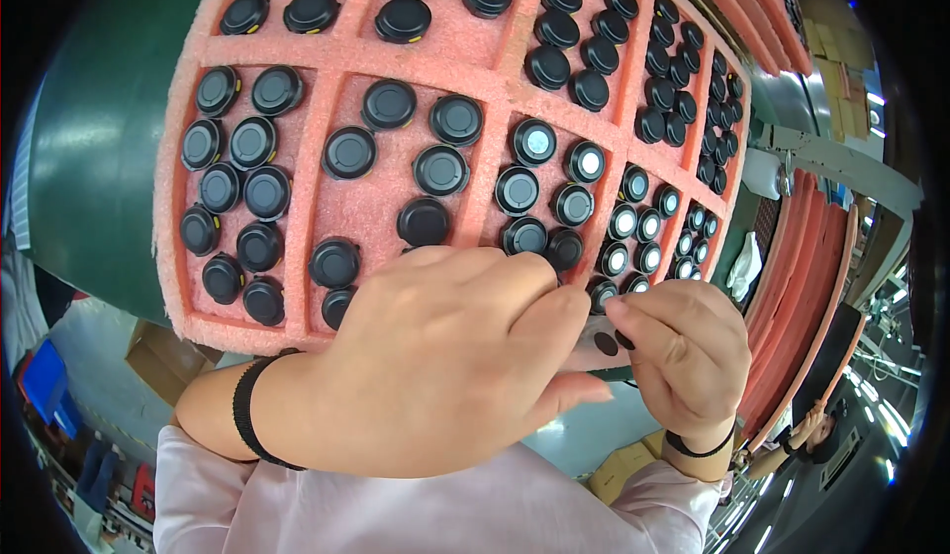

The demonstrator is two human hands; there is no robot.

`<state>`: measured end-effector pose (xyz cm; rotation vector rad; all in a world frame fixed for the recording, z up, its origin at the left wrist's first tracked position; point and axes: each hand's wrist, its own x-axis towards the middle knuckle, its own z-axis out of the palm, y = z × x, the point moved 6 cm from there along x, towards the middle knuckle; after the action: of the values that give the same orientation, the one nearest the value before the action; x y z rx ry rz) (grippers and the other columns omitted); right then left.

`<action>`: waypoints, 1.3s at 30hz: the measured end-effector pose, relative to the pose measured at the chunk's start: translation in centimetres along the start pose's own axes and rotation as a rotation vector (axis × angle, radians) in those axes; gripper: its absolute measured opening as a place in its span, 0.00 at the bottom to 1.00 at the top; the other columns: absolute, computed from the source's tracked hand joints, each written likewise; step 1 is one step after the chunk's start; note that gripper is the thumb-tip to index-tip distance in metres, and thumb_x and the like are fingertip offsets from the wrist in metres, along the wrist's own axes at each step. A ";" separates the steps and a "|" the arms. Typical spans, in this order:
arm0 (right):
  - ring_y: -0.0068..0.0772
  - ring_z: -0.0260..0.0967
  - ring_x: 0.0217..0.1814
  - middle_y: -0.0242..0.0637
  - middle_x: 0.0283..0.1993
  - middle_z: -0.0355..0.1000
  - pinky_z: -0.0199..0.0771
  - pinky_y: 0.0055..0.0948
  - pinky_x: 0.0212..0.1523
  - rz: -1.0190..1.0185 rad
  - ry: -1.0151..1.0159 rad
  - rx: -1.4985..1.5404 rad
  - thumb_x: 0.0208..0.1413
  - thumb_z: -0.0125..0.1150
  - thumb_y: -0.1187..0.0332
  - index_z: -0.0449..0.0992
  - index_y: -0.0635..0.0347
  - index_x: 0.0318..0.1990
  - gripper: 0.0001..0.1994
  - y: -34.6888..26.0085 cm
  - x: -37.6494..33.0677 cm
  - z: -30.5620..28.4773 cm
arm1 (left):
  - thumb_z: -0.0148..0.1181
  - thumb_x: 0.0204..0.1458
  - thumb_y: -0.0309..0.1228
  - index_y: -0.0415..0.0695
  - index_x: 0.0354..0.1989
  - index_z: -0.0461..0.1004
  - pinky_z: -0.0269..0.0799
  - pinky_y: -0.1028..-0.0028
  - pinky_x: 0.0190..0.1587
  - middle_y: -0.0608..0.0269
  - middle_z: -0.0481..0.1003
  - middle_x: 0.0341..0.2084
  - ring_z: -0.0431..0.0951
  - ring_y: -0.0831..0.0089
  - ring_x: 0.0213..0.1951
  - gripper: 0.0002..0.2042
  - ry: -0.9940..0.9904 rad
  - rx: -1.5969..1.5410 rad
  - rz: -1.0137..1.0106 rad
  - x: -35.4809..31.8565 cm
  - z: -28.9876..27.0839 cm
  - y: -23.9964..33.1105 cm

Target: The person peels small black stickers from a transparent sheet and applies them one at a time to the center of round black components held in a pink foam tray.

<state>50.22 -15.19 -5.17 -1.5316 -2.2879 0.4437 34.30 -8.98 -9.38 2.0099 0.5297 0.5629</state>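
A pink foam tray [332, 54] divided into compartments holds many round black caps [259, 191]. Over its near edge is my left hand [445, 356], back up, fingers curled down and thumb sticking out. Its fingertips are hidden, so what they hold or touch does not show. To its right my right hand [693, 351] is closed, thumb and forefinger pinched at a pale translucent strip with round black stickers [606, 343]. The strip lies between both hands. Several caps farther right carry shiny pale discs [622, 221]; a few near caps are partly covered by my left hand.
The tray rests on a green surface [94, 158]. More pink foam trays [792, 287] are stacked at the right, beside a grey metal frame [841, 163]. Cardboard boxes [623, 470] and a blue bin [47, 381] stand lower down. Another person's arm [792, 440] shows at far right.
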 end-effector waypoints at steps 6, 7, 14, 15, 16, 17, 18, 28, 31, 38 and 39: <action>0.41 0.76 0.33 0.42 0.36 0.78 0.74 0.35 0.32 -0.022 -0.033 0.075 0.41 0.69 0.79 0.83 0.66 0.42 0.16 -0.7 0.6 0.1 | 0.76 0.45 0.38 0.38 0.45 0.79 0.75 0.67 0.33 0.56 0.78 0.34 0.80 0.59 0.32 0.22 -0.041 0.015 -0.029 -0.9 -0.4 0.1; 0.41 0.76 0.33 0.42 0.36 0.78 0.74 0.35 0.32 -0.027 -0.032 0.075 0.41 0.69 0.79 0.83 0.66 0.42 0.16 -0.9 0.8 0.1 | 0.76 0.45 0.38 0.38 0.45 0.79 0.76 0.66 0.33 0.56 0.77 0.34 0.80 0.59 0.32 0.22 -0.035 0.028 -0.030 -1.0 -0.5 0.1; 0.42 0.76 0.38 0.38 0.39 0.78 0.74 0.36 0.37 0.054 -0.073 0.301 0.44 0.76 0.69 0.83 0.63 0.41 0.15 -1.3 2.6 -0.2 | 0.73 0.47 0.34 0.37 0.45 0.79 0.76 0.65 0.34 0.57 0.76 0.34 0.80 0.59 0.33 0.19 -0.006 0.089 0.003 -1.8 -0.5 0.2; 0.42 0.76 0.38 0.38 0.39 0.78 0.74 0.36 0.37 0.052 -0.072 0.300 0.44 0.76 0.69 0.83 0.63 0.41 0.15 -1.3 2.6 0.0 | 0.73 0.47 0.33 0.37 0.45 0.79 0.76 0.65 0.33 0.57 0.76 0.34 0.80 0.60 0.33 0.18 -0.015 0.106 0.007 -1.9 -0.4 0.2; 0.42 0.75 0.37 0.38 0.39 0.77 0.73 0.36 0.37 0.047 -0.079 0.300 0.43 0.76 0.70 0.82 0.62 0.40 0.15 -1.2 2.7 0.3 | 0.73 0.47 0.33 0.37 0.45 0.79 0.76 0.65 0.33 0.57 0.76 0.34 0.80 0.60 0.33 0.18 -0.014 0.105 0.006 -1.8 -0.4 0.2; 0.42 0.75 0.37 0.39 0.38 0.77 0.73 0.36 0.36 0.043 -0.086 0.301 0.43 0.76 0.70 0.82 0.62 0.39 0.15 -1.2 2.8 0.7 | 0.71 0.48 0.32 0.37 0.44 0.79 0.76 0.66 0.33 0.57 0.76 0.33 0.79 0.60 0.32 0.17 -0.007 0.115 0.013 -1.8 -0.5 0.3; 0.42 0.75 0.37 0.39 0.38 0.76 0.72 0.36 0.36 0.038 -0.093 0.301 0.42 0.77 0.71 0.81 0.62 0.38 0.15 -1.3 2.9 0.9 | 0.70 0.49 0.31 0.36 0.44 0.79 0.75 0.67 0.32 0.58 0.75 0.33 0.78 0.61 0.31 0.16 0.000 0.126 0.021 -1.8 -0.5 0.3; 0.43 0.73 0.35 0.38 0.35 0.73 0.71 0.37 0.37 0.085 -0.100 0.268 0.40 0.73 0.78 0.78 0.61 0.34 0.11 -1.6 3.5 1.6 | 0.64 0.49 0.34 0.35 0.43 0.79 0.70 0.71 0.26 0.60 0.73 0.30 0.73 0.67 0.26 0.17 -0.029 0.357 0.134 -1.7 -0.7 1.2; 0.43 0.73 0.36 0.38 0.35 0.73 0.71 0.37 0.37 0.081 -0.117 0.271 0.40 0.73 0.79 0.78 0.60 0.33 0.11 -1.4 3.7 1.7 | 0.64 0.47 0.32 0.34 0.44 0.79 0.70 0.70 0.27 0.60 0.73 0.30 0.74 0.66 0.28 0.17 -0.047 0.319 0.114 -1.7 -0.8 0.8; 0.37 0.70 0.35 0.37 0.34 0.73 0.68 0.34 0.37 0.215 -0.120 0.512 0.40 0.76 0.78 0.77 0.59 0.31 0.12 0.8 3.9 1.3 | 0.63 0.47 0.31 0.34 0.44 0.78 0.70 0.68 0.29 0.60 0.73 0.31 0.74 0.66 0.30 0.17 -0.039 0.292 0.083 -1.2 -1.7 -0.2; 0.37 0.70 0.35 0.37 0.34 0.73 0.68 0.34 0.37 0.215 -0.121 0.513 0.40 0.76 0.78 0.77 0.59 0.31 0.12 0.8 4.1 1.3 | 0.63 0.47 0.31 0.34 0.44 0.78 0.70 0.68 0.29 0.60 0.73 0.31 0.74 0.66 0.30 0.17 -0.026 0.285 0.094 -1.2 -1.8 -0.1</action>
<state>48.82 -11.17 -6.22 -1.5070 -1.8844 1.1096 32.33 -8.40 -8.89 2.3190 0.5247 0.5417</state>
